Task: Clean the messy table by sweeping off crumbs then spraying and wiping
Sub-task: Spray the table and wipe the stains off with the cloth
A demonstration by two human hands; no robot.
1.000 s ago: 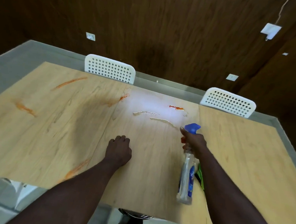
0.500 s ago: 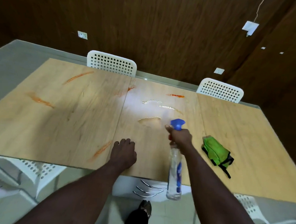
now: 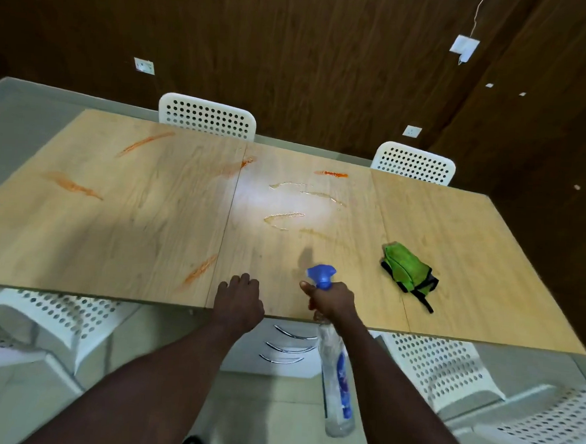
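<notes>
Wood-grain desk [image 3: 129, 239] carries five orange-red smears [image 3: 72, 185], three glistening wet trails [image 3: 283, 217] near its middle, and one bunched green cloth [image 3: 407, 270] with dark edging on the right, well apart from both hands. Two white perforated chairs [image 3: 207, 117] stand at the far side, and parts of more white chairs [image 3: 433, 367] show below the near edge, cut off by the frame, so their number is unclear. The left hand [image 3: 240, 299] rests on the desk's near edge with fingers loosely bent, holding nothing. The right hand [image 3: 331, 301] is wrapped around the neck of the single spray bottle [image 3: 337, 372], its blue nozzle aimed across the desk and its clear body slanting back below the edge. Compared with half a second ago, both hands sit closer to the near edge and more floor shows. The cloth, mostly hidden behind the right forearm a second ago, now lies in full view. Fingers cover the bottle's trigger and its label is blurred.
</notes>
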